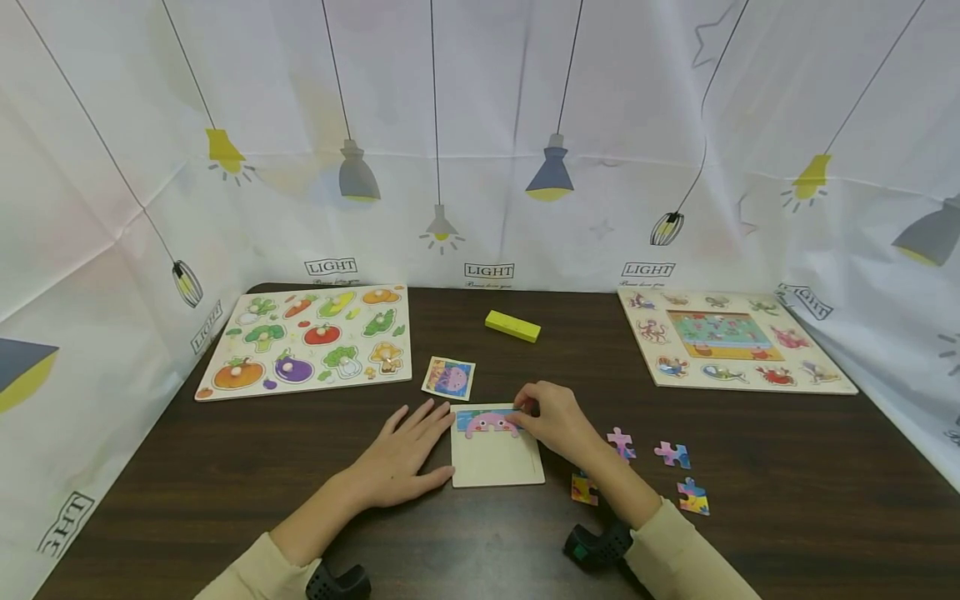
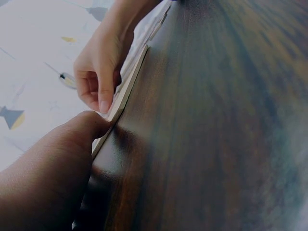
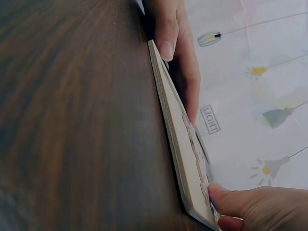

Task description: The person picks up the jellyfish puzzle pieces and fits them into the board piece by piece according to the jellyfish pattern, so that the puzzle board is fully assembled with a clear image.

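A square wooden puzzle tray (image 1: 498, 463) lies on the table, its upper part filled by a row of joined jigsaw pieces (image 1: 489, 423) showing a pink face on blue. My left hand (image 1: 401, 458) rests on the table with fingers spread, fingertips and thumb at the tray's left edge. At the tray's top right corner, my right hand (image 1: 553, 421) pinches a puzzle piece between thumb and curled fingers; most of that piece is hidden. In the right wrist view the right thumb (image 3: 222, 195) touches the row of pieces. Several loose puzzle pieces (image 1: 672, 454) lie right of the tray, partly behind my right forearm.
A small picture card (image 1: 448, 378) lies just above the tray, and a yellow block (image 1: 513, 326) farther back. A vegetable puzzle board (image 1: 315, 342) stands back left; a sea-animal board (image 1: 738, 342) back right. A printed curtain (image 1: 480, 167) hangs behind the table (image 1: 420, 554).
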Available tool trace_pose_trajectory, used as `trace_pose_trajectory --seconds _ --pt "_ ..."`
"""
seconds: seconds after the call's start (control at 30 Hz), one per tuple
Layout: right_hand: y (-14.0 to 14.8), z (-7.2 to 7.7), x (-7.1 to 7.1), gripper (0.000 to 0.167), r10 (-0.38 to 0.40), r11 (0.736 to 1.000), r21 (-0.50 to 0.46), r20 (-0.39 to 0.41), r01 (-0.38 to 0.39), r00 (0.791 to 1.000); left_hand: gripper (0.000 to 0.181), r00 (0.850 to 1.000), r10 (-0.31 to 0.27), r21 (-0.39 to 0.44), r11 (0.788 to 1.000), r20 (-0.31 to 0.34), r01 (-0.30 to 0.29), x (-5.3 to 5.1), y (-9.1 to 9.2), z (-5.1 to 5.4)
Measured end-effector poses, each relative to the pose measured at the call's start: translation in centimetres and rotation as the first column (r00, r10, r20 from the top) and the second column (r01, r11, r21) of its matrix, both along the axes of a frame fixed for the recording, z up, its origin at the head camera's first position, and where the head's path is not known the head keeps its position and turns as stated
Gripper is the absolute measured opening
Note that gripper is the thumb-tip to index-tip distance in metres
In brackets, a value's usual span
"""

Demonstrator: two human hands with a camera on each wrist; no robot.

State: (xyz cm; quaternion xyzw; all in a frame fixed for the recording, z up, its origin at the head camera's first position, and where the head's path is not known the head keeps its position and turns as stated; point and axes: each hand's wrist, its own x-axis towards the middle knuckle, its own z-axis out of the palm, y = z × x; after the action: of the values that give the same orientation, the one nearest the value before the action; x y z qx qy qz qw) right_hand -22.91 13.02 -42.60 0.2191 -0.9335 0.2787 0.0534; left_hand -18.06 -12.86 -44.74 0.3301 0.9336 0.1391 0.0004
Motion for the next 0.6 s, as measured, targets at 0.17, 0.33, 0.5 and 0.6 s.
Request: trace_pose_trajectory --seconds 0.17,0.33,0.5,0.6 --pt "-0.10 -0.20 -0.15 0.013 -0.005 1.000 -0.004 -0.010 0.005 1.000 0.071 1.000 0.001 0.006 1.000 -0.003 -0.001 -0.02 -0.14 0.02" --pt "-0.27 -0.22 -0.13 0.011 -0.010 1.000 0.016 -0.032 0.011 0.999 0.071 1.000 0.001 0.008 1.000 -0.001 -0.001 -0.06 -0.17 0.07" --pt "-0.21 -0.01 0.09 0.008 -0.004 0.999 0.042 -0.044 0.005 0.999 0.070 1.000 -0.005 0.017 1.000 0.012 0.005 -0.05 -0.04 0.05" --pt "-0.12 0.22 0.20 0.007 0.009 0.999 0.044 -0.053 -0.006 0.999 0.070 1.000 -0.005 0.021 1.000 0.019 0.005 0.07 0.01 0.22"
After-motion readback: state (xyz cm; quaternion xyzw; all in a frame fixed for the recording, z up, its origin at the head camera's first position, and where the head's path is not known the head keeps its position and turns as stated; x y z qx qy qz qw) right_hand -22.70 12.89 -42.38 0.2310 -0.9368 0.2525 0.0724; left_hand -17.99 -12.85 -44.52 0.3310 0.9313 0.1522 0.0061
